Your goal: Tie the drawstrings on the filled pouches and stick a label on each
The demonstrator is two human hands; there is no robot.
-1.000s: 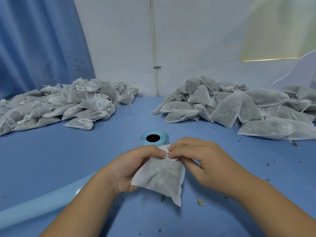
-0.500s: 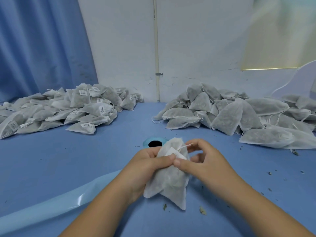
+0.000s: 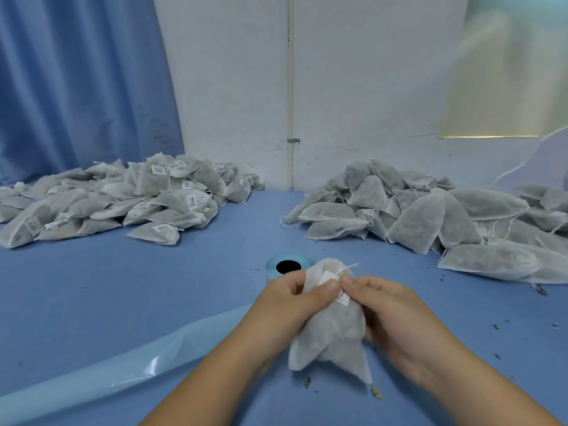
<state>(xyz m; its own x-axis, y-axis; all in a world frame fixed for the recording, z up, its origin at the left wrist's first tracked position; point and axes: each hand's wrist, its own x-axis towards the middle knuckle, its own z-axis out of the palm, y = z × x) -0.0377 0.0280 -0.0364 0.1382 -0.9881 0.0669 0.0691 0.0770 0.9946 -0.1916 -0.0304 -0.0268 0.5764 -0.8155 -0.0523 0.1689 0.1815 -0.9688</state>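
Note:
A filled white mesh pouch hangs upright between my hands above the blue table. My left hand grips its gathered neck, thumb pressed against the front. My right hand holds the other side, its thumb on a small white label that lies on the pouch below the neck. A short drawstring end sticks out at the top. Just behind the pouch stands a light blue label roll.
A heap of labelled pouches lies at the back left, and a heap of unlabelled pouches at the back right. A strip of light blue backing film runs across the front left. Dry herb crumbs dot the blue table.
The pouch went from lying near the table to held upright by its neck. My thumbs moved together onto the label on its front.

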